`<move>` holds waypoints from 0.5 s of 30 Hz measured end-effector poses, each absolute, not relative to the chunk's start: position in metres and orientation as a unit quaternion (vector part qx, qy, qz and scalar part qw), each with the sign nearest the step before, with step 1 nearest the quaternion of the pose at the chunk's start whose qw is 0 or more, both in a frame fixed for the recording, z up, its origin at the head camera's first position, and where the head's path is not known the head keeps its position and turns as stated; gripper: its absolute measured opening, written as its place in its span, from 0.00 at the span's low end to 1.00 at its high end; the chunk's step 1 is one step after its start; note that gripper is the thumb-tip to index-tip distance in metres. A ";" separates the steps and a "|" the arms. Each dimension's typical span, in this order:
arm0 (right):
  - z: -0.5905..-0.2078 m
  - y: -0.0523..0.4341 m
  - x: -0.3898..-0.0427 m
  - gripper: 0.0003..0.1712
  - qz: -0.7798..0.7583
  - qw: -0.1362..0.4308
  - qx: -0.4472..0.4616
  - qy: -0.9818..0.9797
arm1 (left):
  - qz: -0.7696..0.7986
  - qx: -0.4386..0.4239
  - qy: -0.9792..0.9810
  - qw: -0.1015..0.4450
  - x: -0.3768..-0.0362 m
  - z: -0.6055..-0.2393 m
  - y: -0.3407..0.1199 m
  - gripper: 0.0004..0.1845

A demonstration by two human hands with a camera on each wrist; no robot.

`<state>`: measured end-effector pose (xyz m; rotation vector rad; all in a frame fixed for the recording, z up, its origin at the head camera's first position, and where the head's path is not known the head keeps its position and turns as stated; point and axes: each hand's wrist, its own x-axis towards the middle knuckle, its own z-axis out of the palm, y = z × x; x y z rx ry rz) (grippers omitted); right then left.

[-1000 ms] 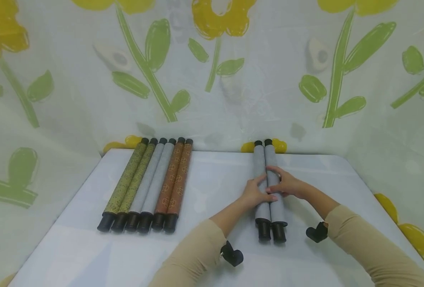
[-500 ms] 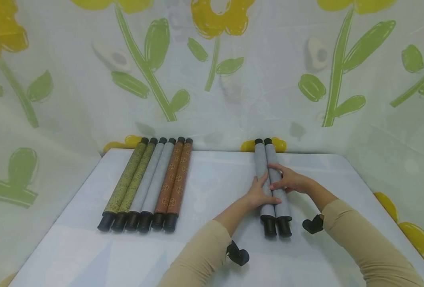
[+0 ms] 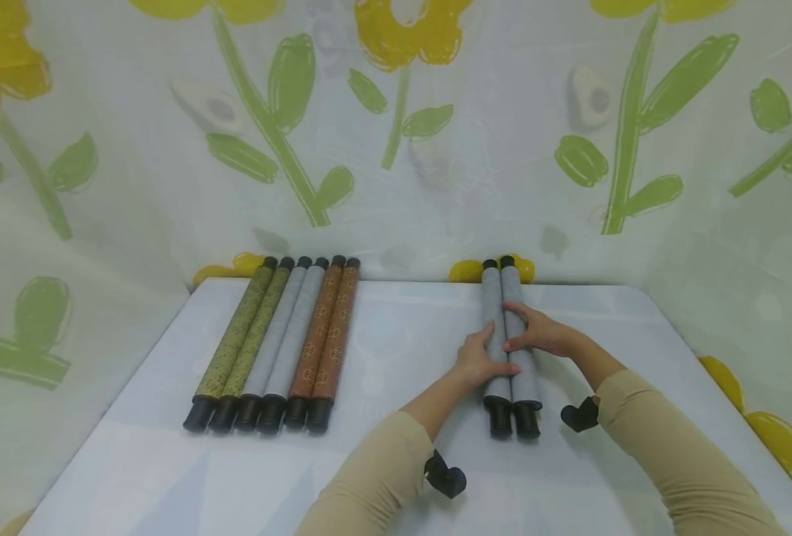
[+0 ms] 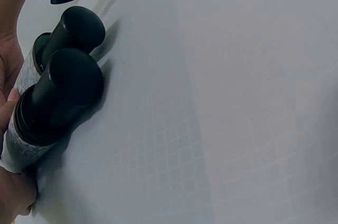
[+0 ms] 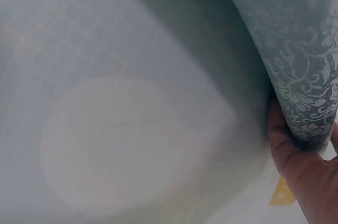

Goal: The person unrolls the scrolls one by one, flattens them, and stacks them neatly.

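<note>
Two rolled scrolls in pale grey brocade with black knob ends lie side by side at the right of the table, pointing away from me. My left hand holds the left grey scroll, its thumb reaching across onto its neighbour. Around the right grey scroll curl the fingers and thumb of my right hand. In the left wrist view, a black knob of the nearer scroll hides part of the other. The right wrist view shows the leafy woven pattern of the right grey scroll close up.
At the left of the white table several scrolls lie in a tight row: green-yellow scrolls, more grey scrolls and brown flowered scrolls. A flower-printed cloth hangs behind the table and on both sides.
Both hands have slid the two grey scrolls slightly away from me and a little right, so their near ends sit farther up the table. The row at left has not moved.
</note>
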<state>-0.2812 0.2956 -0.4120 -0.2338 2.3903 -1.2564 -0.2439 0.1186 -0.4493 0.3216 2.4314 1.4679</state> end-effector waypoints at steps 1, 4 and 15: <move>-0.412 0.296 -0.281 0.58 -0.453 0.216 -0.084 0.861 | 0.508 0.112 0.843 0.139 -0.243 -0.450 0.119 0.51; -0.412 0.297 -0.282 0.58 -0.454 0.224 -0.080 0.859 | 0.506 0.114 0.845 0.130 -0.239 -0.450 0.120 0.51; -0.410 0.297 -0.279 0.57 -0.429 0.215 -0.071 0.875 | 0.486 0.113 0.860 0.102 -0.237 -0.450 0.121 0.47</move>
